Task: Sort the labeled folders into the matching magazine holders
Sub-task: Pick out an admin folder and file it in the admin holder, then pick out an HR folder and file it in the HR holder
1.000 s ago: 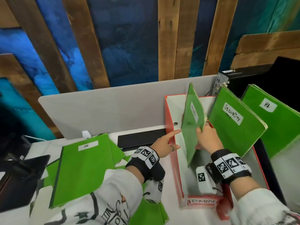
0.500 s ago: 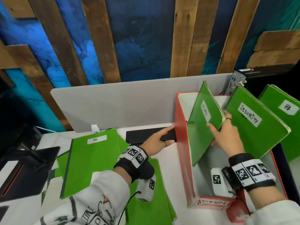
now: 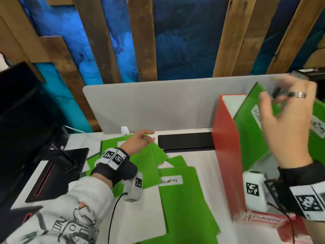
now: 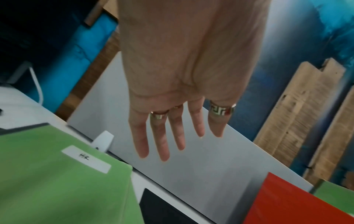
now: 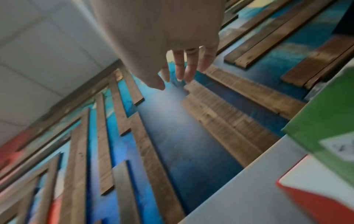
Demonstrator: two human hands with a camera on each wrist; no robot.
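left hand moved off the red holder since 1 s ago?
Yes. The left hand was at the red holder wall; now it's well left of it, open above the table folders.

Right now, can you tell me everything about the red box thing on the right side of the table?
The red magazine holder stands upright on the white table, against the grey divider. It looks like smooth plastic or coated card, red outside and pale inside, with a tall side wall sloping down toward a low front. A blurred label on that front seems to read ADMIN. One green folder leans tilted inside it. The right hand is raised in front of the folder, fingers spread, gripping nothing. A black flat thing lies beside its left wall.
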